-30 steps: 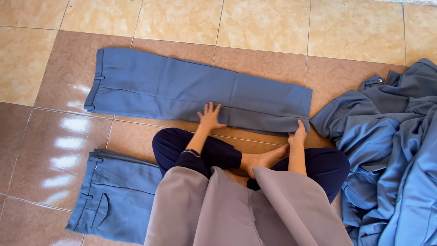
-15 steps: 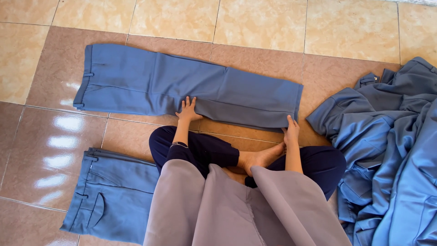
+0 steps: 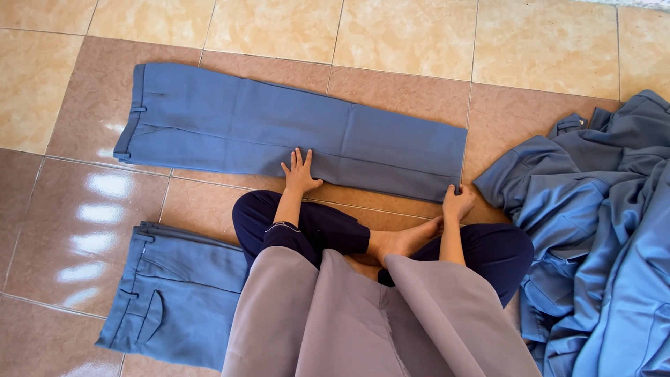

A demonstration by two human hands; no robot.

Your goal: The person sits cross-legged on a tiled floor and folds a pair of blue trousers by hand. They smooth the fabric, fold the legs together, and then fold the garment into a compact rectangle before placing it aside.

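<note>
While seated cross-legged on tile floor (image 3: 433,42): blue trousers (image 3: 237,129) laid flat just ahead, long axis left-right, waistband far left. Left hand (image 3: 300,173) released, palm flat on near edge at mid-length. Right hand (image 3: 457,202) pinching near hem corner. Folded trousers (image 3: 174,293) at left; heap of blue garments (image 3: 600,230) at right.

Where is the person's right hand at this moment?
In the head view, the right hand is at centre-right, gripping the near hem corner of the flat blue trousers, just left of the heap of blue garments.
</note>
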